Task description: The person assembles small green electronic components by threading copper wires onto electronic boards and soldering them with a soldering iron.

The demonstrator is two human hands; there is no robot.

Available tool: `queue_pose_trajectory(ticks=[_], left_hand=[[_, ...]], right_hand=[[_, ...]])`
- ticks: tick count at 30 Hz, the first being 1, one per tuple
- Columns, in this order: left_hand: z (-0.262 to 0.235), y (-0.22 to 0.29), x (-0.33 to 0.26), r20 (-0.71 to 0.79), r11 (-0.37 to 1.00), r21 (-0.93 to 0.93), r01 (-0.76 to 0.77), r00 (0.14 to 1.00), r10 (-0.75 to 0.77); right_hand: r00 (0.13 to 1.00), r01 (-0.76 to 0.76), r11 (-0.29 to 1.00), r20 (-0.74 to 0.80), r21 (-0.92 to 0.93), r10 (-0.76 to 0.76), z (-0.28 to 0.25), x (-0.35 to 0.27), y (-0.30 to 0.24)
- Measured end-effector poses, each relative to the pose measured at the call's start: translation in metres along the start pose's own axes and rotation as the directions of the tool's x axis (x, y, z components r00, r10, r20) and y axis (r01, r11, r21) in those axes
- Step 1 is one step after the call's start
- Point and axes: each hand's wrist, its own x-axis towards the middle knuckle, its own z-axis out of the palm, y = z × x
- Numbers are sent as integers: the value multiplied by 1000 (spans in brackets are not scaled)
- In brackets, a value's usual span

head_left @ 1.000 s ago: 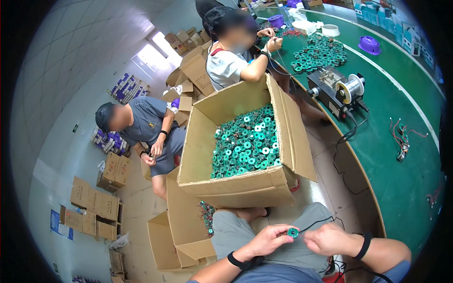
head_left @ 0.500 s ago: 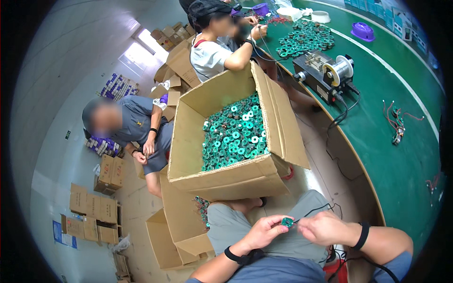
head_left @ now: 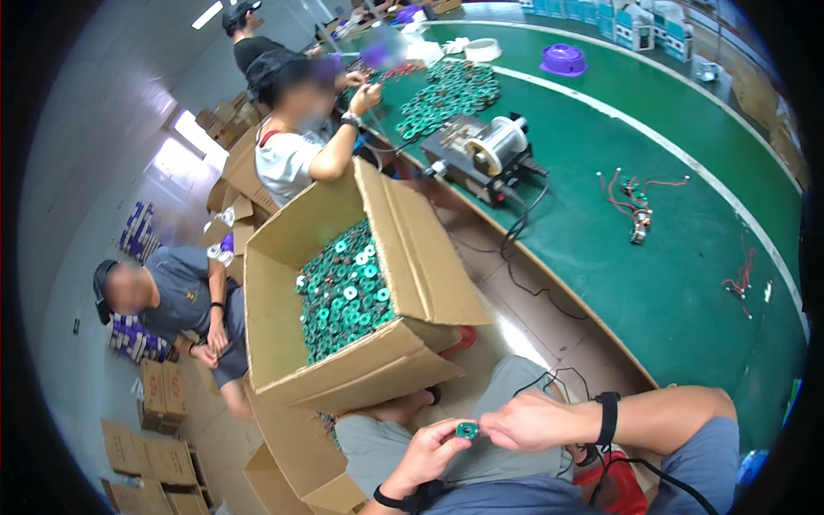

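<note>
A small green ring-shaped circuit board (head_left: 468, 431) is pinched between the thumb and fingers of my left hand (head_left: 428, 453), above my lap. My right hand (head_left: 534, 421) is closed at the board's right edge, its fingertips right beside it. What those fingers hold is hidden. A thin black cable (head_left: 571, 371) loops just beyond my right hand. Left of my knees stands a large open cardboard box (head_left: 369, 356), partly filled with a heap of similar green ring boards (head_left: 339, 300).
A green workbench (head_left: 575, 257) runs along the right. It bears a black machine with a wire spool (head_left: 498, 144), red-wired parts (head_left: 637, 210), a pile of green boards (head_left: 451, 93) and a purple bowl (head_left: 564, 60). Two co-workers sit beyond the box; another person is farther back.
The head view has turned right, so box, bench and people sit farther left in it. My right hand has come closer to the ring board, which stays in my left hand.
</note>
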Motion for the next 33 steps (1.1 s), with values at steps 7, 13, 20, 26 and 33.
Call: queue_pose_trajectory(ticks=[7,13,20,26,33], left_hand=[[6,-3,4,-63,996,-91,-22,998,16],[5,-3,5,-44,991,-131,-12,999,6],[7,8,4,-30,998,19,-52,998,53],[1,20,0,-72,994,91,-68,995,75],[1,24,5,8,941,278,-192,980,198]], right_hand=[[998,-53,996,-30,-78,51,-4,0,5],[997,83,995,2,58,-83,1,-4,-2],[996,47,998,-73,30,-45,-8,-2,4],[997,72,997,0,16,-72,0,1,0],[987,158,985,-14,74,-158,1,-4,-1]])
